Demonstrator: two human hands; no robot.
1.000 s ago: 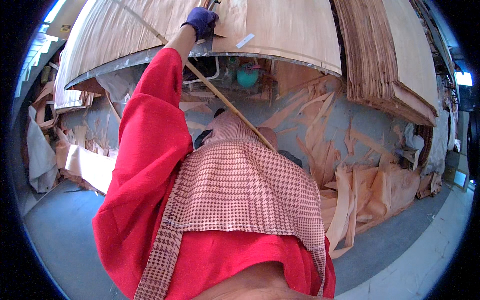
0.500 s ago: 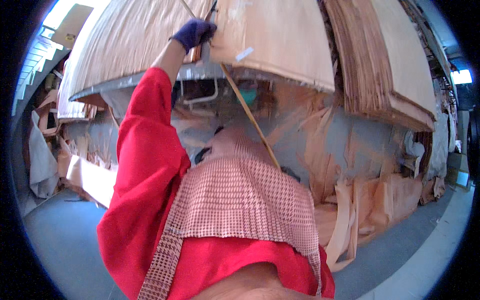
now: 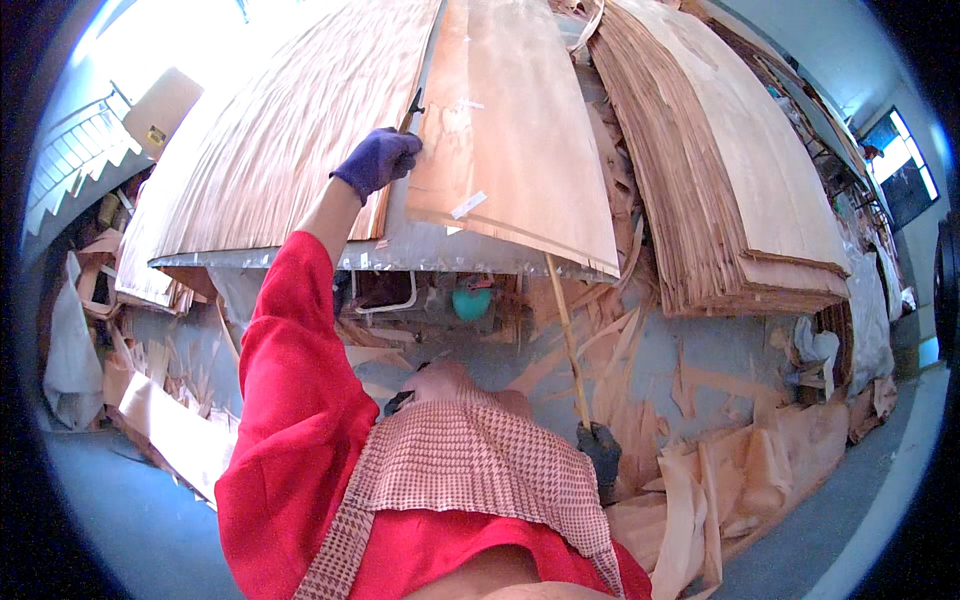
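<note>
My left hand (image 3: 380,160), in a purple glove, reaches forward over the table and is closed on a small black-tipped tool (image 3: 415,105) whose exact kind I cannot make out. It sits at the gap between a stack of pale wood veneer (image 3: 300,130) on the left and a smoother veneer sheet (image 3: 520,150) on the right. White tape pieces (image 3: 468,205) stick to that sheet. Low beside my apron, my right hand (image 3: 600,455) in a dark glove grips the lower end of a thin wooden stick (image 3: 566,335). The stick's upper end disappears at the sheet's near edge.
Another thick veneer stack (image 3: 690,190) rises to the right. Torn veneer scraps (image 3: 740,460) litter the floor at the right. Beneath the grey table edge (image 3: 420,245) are a metal frame (image 3: 385,300) and a green round object (image 3: 472,302). Stairs (image 3: 85,150) stand far left.
The view has tilted, showing more of the tabletop. The stick's lower part has swung right and steeper, and its upper part no longer shows beyond my left hand. My right hand has come into sight.
</note>
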